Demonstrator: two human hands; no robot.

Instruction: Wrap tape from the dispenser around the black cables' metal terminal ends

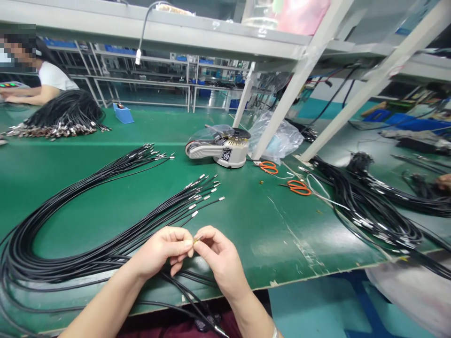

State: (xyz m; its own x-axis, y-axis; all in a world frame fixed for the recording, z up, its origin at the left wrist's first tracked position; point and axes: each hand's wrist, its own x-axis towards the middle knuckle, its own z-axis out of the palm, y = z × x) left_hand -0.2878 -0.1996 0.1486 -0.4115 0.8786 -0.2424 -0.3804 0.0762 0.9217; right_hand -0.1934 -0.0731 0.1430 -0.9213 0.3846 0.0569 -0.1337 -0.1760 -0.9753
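My left hand (pixel 169 246) and my right hand (pixel 220 258) meet above the near edge of the green table, fingertips almost touching. Both are closed in a pinch on a small yellowish piece (pixel 196 240) with a thin shiny tip. The fingers hide most of it, so its kind is unclear. Beneath and left of my hands, a bundle of black cables (pixel 26 239) curves in a U, its silvery connector ends spread on the table beyond my hands. A few more cables (pixel 183 291) run under my wrists and over the table's edge near my lap.
A round tape dispenser (pixel 230 152) stands mid-table. Orange-handled scissors (pixel 299 188) and another orange pair (pixel 268 167) lie beside slanted shelf posts (pixel 287 84). More black cables (pixel 373 206) lie right. At the far left, a co-worker (pixel 52 77) sits behind a cable heap (pixel 66 112).
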